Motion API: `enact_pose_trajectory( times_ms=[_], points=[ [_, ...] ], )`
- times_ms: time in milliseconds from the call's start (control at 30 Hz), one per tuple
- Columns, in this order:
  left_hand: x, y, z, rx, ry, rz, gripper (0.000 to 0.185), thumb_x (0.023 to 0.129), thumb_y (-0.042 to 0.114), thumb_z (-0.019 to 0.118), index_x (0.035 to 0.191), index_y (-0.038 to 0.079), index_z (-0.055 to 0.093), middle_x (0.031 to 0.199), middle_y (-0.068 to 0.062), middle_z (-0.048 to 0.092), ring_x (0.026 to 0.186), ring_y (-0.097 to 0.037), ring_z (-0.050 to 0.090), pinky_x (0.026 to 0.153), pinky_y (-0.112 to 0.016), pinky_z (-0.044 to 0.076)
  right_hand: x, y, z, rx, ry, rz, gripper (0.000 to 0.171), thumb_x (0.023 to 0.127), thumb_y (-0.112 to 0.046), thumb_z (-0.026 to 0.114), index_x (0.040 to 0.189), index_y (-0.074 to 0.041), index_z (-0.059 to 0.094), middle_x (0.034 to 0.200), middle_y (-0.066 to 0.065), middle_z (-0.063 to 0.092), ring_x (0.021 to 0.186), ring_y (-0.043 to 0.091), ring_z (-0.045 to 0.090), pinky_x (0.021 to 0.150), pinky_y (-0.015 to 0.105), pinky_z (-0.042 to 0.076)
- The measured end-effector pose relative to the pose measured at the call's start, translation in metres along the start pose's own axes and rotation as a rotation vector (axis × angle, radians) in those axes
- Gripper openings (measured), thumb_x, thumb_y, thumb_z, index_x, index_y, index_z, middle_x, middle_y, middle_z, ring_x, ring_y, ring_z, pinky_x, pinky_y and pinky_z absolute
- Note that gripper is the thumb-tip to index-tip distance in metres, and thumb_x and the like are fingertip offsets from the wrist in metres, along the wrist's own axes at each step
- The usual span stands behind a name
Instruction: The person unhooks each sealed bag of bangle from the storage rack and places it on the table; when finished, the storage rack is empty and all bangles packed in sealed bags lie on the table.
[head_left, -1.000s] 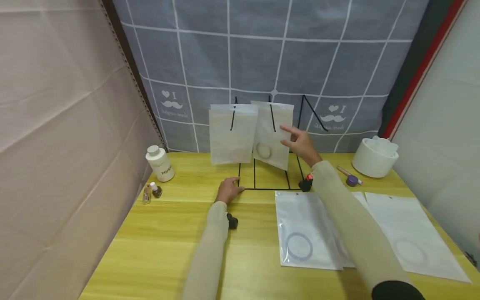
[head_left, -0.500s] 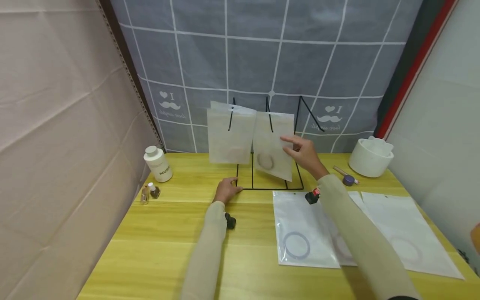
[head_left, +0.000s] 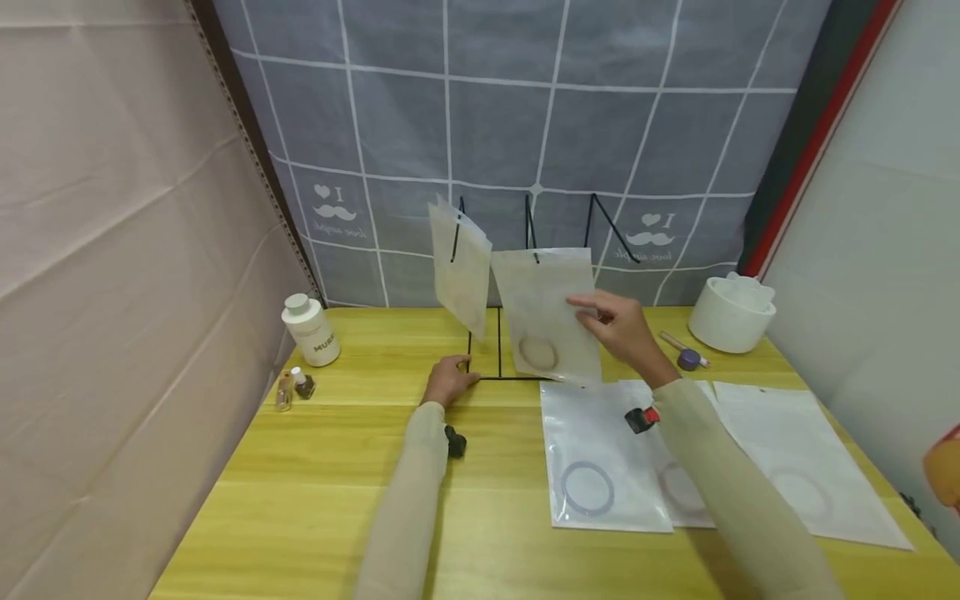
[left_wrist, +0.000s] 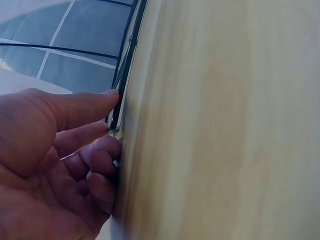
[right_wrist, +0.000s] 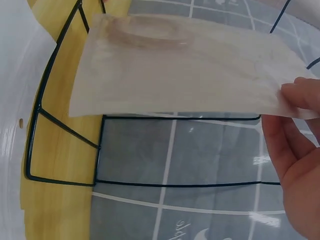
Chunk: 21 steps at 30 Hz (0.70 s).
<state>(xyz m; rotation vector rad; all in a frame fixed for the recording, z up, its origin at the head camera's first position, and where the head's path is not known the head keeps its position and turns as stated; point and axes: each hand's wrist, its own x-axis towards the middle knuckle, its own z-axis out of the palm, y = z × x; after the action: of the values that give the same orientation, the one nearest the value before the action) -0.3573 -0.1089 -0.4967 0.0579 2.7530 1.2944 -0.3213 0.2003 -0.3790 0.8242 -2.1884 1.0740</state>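
My right hand (head_left: 624, 332) pinches the right edge of a white zip bag (head_left: 542, 304) with a pale ring inside. The bag's top is at the front end of the middle hook of a black wire rack (head_left: 499, 346). Close up in the right wrist view, thumb and fingers grip the edge of the bag (right_wrist: 210, 75). Down at the rack's front left corner, my left hand (head_left: 447, 381) holds the base wire (left_wrist: 125, 70) between thumb and forefinger. Another white bag (head_left: 461, 271) hangs turned sideways on the left hook. The right hook (head_left: 617, 229) carries nothing.
Several flat white bags (head_left: 600, 425) with rings lie at the right front, partly under my right sleeve. A white bottle (head_left: 311, 331) and small vials (head_left: 303, 383) stand left. At the back right are a white pot (head_left: 731, 315) and a purple-capped item (head_left: 688, 359).
My right hand has drawn the middle bag forward and down along its hook toward the tip. The left bag has swung sideways. My left hand stays on the rack corner.
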Motion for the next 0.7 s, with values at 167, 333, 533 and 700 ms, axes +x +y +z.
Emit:
enact_pose_trajectory(
  times_ms=[167,333,533,700],
  points=[
    [0.002,-0.001,-0.001,0.004,-0.001,0.003,0.049,0.097,0.018,0.07,0.143,0.009,0.058,0.144,-0.015,0.057,0.128,-0.036,0.056,0.106,-0.052,0.047,-0.012,-0.026,-0.01,0.033,0.008,-0.142,0.031,0.081,0.016,0.073,0.109,0.003,0.077,0.098,0.014,0.074,0.066,0.01,0.055,0.063,0.011,0.044],
    [0.001,0.001,-0.002,0.02,-0.008,0.022,0.047,0.097,0.017,0.069,0.142,0.008,0.06,0.144,-0.015,0.058,0.129,-0.036,0.056,0.108,-0.052,0.045,-0.03,-0.051,-0.023,0.157,-0.046,-0.222,0.036,0.077,0.02,0.074,0.109,0.004,0.076,0.103,0.013,0.075,0.084,0.009,0.067,0.072,0.012,0.051],
    [0.003,0.002,-0.007,0.06,-0.005,0.039,0.044,0.097,0.016,0.068,0.14,0.007,0.061,0.142,-0.015,0.059,0.131,-0.036,0.055,0.107,-0.049,0.047,-0.066,-0.06,-0.01,0.542,-0.166,0.21,0.03,0.09,0.004,0.071,0.121,0.005,0.071,0.116,0.001,0.073,0.089,0.009,0.068,0.071,0.02,0.057],
    [0.005,0.004,-0.009,0.096,-0.03,0.045,0.043,0.097,0.016,0.068,0.138,0.006,0.062,0.141,-0.015,0.06,0.126,-0.037,0.058,0.107,-0.049,0.047,-0.095,-0.038,0.025,0.568,-0.274,0.731,0.04,0.093,-0.017,0.074,0.13,-0.002,0.068,0.132,0.005,0.067,0.095,0.008,0.067,0.078,0.027,0.059]
  ],
)
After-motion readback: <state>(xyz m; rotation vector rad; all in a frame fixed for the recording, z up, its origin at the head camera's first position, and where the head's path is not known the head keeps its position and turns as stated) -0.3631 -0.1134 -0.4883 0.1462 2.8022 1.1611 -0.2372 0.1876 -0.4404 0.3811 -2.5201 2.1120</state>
